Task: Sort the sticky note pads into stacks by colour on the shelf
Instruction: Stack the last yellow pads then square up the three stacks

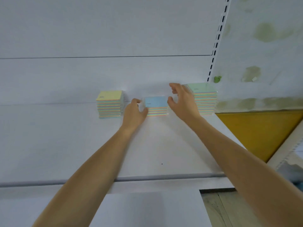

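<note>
In the head view, three stacks stood on the white shelf (78, 145) near its back wall: a yellow stack (110, 104) on the left, a lower blue stack (157, 106) in the middle and a taller green stack (205, 99) on the right. The left hand (134, 112) gripped the blue stack's left edge, thumb in front. The right hand (182, 99) hovered spread by its right edge, holding nothing and partly covering the green stack.

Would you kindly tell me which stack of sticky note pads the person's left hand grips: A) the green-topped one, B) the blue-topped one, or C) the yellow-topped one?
B: the left hand curls its thumb and fingers round the left end of the middle, blue-topped stack of sticky note pads, clear of the yellow-topped stack beside it.
</note>
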Available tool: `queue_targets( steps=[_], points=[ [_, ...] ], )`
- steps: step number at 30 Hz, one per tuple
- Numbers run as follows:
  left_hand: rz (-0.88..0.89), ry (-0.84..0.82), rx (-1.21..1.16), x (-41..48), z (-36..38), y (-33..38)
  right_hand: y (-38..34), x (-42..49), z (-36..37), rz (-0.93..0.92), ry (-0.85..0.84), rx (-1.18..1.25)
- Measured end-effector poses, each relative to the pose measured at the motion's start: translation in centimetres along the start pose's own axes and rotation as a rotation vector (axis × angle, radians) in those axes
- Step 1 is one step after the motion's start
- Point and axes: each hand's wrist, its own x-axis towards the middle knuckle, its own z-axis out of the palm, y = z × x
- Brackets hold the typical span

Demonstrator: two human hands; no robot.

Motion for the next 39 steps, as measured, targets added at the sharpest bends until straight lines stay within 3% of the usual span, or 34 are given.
queue_targets(
  steps=[4,7,12,17,27,39],
  points=[
    [0.259,0.108,0.000,-0.7,-0.3,2.2,2.0,1.6,-4.4,-0.073,0.100,0.008],
    [0.359,0.021,-0.024,-0.9,1.1,5.2,5.0,1.6,-6.6,-0.028,0.073,-0.018],
    [0.215,-0.160,-0.043,-1.2,6.0,10.5,9.3,0.3,-8.1,0.100,0.045,-0.006],
    [-0.070,-0.315,0.112,-1.9,11.1,12.9,11.2,-1.8,-6.2,0.467,-0.115,0.188],
    [0.012,-0.151,-0.032,-2.6,12.8,11.5,13.0,-1.9,-5.7,0.491,-0.070,0.253],
    [0.033,-0.158,-0.039,-2.4,12.8,10.8,13.0,-2.2,-6.0,0.453,-0.056,0.265]
  ],
)
